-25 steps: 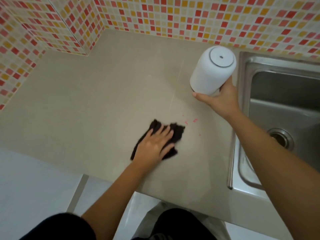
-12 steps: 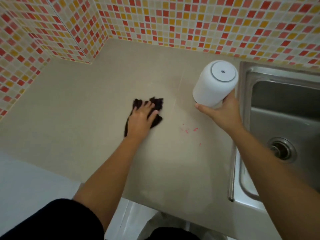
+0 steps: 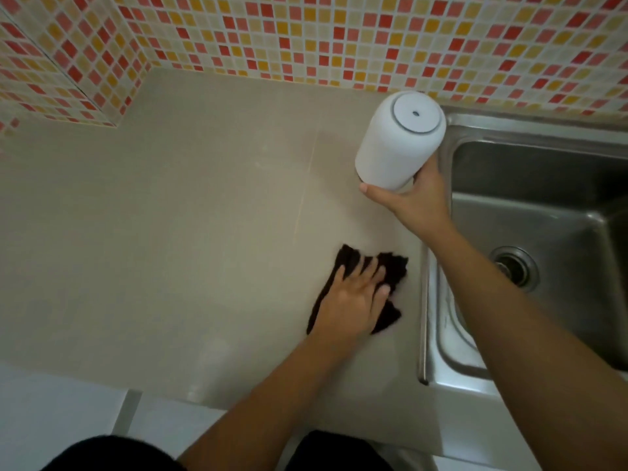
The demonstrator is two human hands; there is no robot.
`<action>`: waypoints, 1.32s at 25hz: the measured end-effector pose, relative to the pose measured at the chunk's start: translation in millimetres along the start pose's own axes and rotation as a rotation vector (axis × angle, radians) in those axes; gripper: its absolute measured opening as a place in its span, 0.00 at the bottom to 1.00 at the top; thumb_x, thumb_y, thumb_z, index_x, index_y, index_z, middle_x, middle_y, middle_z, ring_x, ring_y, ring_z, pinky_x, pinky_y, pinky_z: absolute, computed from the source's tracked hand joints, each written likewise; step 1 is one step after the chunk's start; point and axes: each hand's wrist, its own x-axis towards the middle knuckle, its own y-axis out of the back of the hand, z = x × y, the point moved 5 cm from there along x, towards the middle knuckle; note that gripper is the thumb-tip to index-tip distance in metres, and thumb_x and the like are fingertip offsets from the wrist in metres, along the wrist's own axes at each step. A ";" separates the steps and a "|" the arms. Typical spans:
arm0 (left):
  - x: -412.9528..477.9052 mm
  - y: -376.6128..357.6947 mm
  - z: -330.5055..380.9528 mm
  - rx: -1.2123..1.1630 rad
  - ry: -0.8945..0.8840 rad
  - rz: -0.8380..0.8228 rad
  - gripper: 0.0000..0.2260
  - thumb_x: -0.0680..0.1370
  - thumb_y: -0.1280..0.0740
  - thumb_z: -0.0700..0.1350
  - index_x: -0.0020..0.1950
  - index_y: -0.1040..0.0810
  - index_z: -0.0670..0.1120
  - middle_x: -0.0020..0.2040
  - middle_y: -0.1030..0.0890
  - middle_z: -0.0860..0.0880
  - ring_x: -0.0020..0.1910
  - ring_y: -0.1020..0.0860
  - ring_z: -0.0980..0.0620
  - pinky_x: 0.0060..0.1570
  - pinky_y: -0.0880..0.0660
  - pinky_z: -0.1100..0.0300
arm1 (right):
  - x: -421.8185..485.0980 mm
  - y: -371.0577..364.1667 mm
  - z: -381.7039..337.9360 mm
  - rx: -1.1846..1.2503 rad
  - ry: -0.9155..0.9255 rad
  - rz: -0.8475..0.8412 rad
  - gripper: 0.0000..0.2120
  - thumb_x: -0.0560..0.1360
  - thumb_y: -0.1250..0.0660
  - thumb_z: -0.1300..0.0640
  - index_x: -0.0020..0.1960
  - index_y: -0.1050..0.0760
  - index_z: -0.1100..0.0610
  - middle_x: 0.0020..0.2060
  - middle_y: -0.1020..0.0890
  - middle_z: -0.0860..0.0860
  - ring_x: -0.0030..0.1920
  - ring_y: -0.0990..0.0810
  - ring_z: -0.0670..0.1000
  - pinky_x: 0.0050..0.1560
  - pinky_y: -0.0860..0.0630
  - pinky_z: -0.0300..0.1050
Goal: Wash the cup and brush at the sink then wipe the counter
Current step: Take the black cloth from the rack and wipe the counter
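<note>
My left hand point(image 3: 353, 297) lies flat, fingers spread, pressing a dark cloth point(image 3: 390, 266) onto the beige worktop point(image 3: 170, 232) — just beside the sink point(image 3: 543, 205) edge. My right hand point(image 3: 418, 198) is wrapped around the lower end of a white cup point(image 3: 397, 144), held upside down, base up, off the worktop near the sink's back left corner. Mosaic tile wall point(image 3: 339, 39) behind. No brush in view.

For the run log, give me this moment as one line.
stage: wiping counter | left hand: flat on dark cloth | right hand: holds white cup inverted beside sink
</note>
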 end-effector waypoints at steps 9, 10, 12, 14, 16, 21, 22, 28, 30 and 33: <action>56.7 -10.6 -34.7 0.268 0.276 -0.111 0.28 0.78 0.53 0.64 0.76 0.54 0.58 0.78 0.53 0.52 0.76 0.57 0.47 0.69 0.57 0.35 | -0.5 15.7 0.0 -0.042 0.026 0.020 0.43 0.62 0.21 0.52 0.70 0.39 0.60 0.60 0.28 0.45 0.60 0.30 0.42 0.52 0.34 0.20; 34.5 -14.0 -24.1 0.269 0.218 -0.111 0.28 0.77 0.52 0.64 0.76 0.53 0.58 0.78 0.52 0.51 0.76 0.55 0.47 0.70 0.56 0.35 | -0.9 14.6 -0.4 -0.030 0.024 0.021 0.43 0.62 0.21 0.52 0.70 0.40 0.60 0.59 0.29 0.46 0.60 0.30 0.42 0.52 0.34 0.20; -38.3 -17.0 -5.8 0.273 0.112 -0.118 0.29 0.77 0.50 0.63 0.76 0.49 0.55 0.77 0.47 0.51 0.76 0.50 0.48 0.70 0.51 0.38 | -2.3 11.8 1.4 -0.023 0.012 0.018 0.42 0.62 0.21 0.54 0.69 0.40 0.60 0.58 0.30 0.45 0.59 0.31 0.42 0.49 0.35 0.19; -76.2 -7.6 -13.1 0.292 0.113 -0.085 0.29 0.78 0.49 0.62 0.76 0.45 0.52 0.76 0.44 0.51 0.76 0.47 0.50 0.71 0.48 0.42 | -4.4 9.6 4.4 -0.020 -0.001 0.007 0.42 0.63 0.21 0.55 0.69 0.41 0.58 0.58 0.31 0.44 0.59 0.32 0.42 0.48 0.36 0.18; -34.1 2.3 -42.1 0.307 0.175 -0.021 0.27 0.78 0.49 0.59 0.75 0.41 0.49 0.75 0.40 0.49 0.75 0.43 0.49 0.71 0.45 0.42 | -5.2 11.0 4.6 -0.019 0.012 0.015 0.43 0.62 0.21 0.55 0.69 0.41 0.58 0.57 0.31 0.42 0.58 0.31 0.42 0.49 0.36 0.19; 106.7 9.8 -78.8 0.257 0.354 -0.086 0.25 0.81 0.53 0.55 0.77 0.49 0.49 0.78 0.48 0.50 0.76 0.52 0.49 0.73 0.53 0.44 | -6.2 24.4 -4.3 -0.080 0.047 0.030 0.43 0.63 0.21 0.52 0.70 0.41 0.59 0.57 0.29 0.44 0.58 0.31 0.42 0.49 0.35 0.18; 96.7 1.5 -59.9 0.269 0.257 -0.091 0.24 0.81 0.53 0.54 0.76 0.47 0.49 0.78 0.47 0.51 0.76 0.51 0.49 0.72 0.52 0.45 | -5.6 26.4 -5.0 -0.086 0.045 0.026 0.43 0.63 0.21 0.53 0.70 0.41 0.59 0.57 0.29 0.44 0.58 0.30 0.42 0.49 0.36 0.18; -69.1 5.7 -49.0 0.329 -0.279 -0.194 0.23 0.80 0.50 0.55 0.73 0.38 0.52 0.73 0.35 0.53 0.73 0.38 0.52 0.69 0.43 0.50 | -10.2 24.0 8.8 -0.095 0.001 -0.007 0.45 0.63 0.21 0.52 0.71 0.43 0.57 0.57 0.29 0.42 0.58 0.31 0.41 0.47 0.35 0.18; -16.4 27.3 -85.4 0.384 -0.122 -0.108 0.23 0.80 0.52 0.55 0.74 0.39 0.51 0.74 0.35 0.51 0.73 0.39 0.51 0.70 0.42 0.48 | -14.2 24.1 12.6 -0.082 0.007 0.010 0.44 0.62 0.21 0.53 0.70 0.42 0.58 0.58 0.30 0.43 0.59 0.31 0.42 0.49 0.36 0.18; 51.2 21.1 -84.9 0.330 0.195 -0.084 0.23 0.81 0.53 0.55 0.76 0.46 0.52 0.77 0.44 0.51 0.76 0.49 0.49 0.72 0.50 0.44 | -18.0 14.7 11.8 -0.059 0.046 0.011 0.44 0.62 0.21 0.52 0.70 0.42 0.61 0.59 0.31 0.45 0.61 0.31 0.43 0.54 0.36 0.20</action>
